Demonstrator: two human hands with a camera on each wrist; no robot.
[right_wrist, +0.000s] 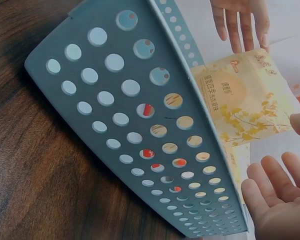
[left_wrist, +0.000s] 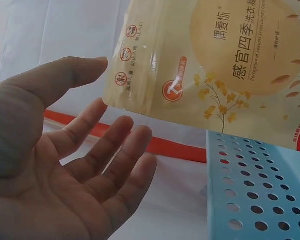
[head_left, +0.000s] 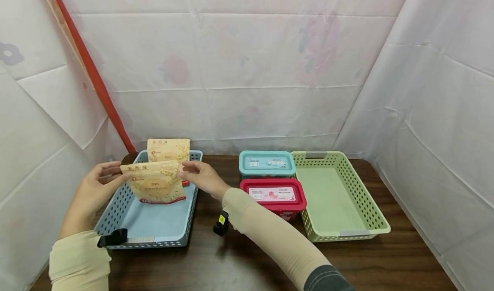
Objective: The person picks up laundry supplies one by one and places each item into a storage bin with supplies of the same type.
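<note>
A yellow laundry capsule pouch [head_left: 156,181] with a red lower edge is upright in the blue basket [head_left: 158,222], leaning slightly. My left hand [head_left: 98,188] is at its upper left corner; in the left wrist view the thumb and forefinger are spread beside the pouch's top edge. My right hand [head_left: 204,177] is at the opposite upper corner. There the right wrist view shows the thumb by the pouch and the other fingers [right_wrist: 270,180] apart from it. Behind stands a second yellow pouch [head_left: 168,147], partly covered by the first.
Right of centre, a teal lidded box [head_left: 267,163] stands behind a red lidded box [head_left: 275,194]. Beside them is a green perforated basket [head_left: 335,196]. Everything is on a dark wooden table [head_left: 208,265]. White sheets [head_left: 239,68] enclose the back and sides.
</note>
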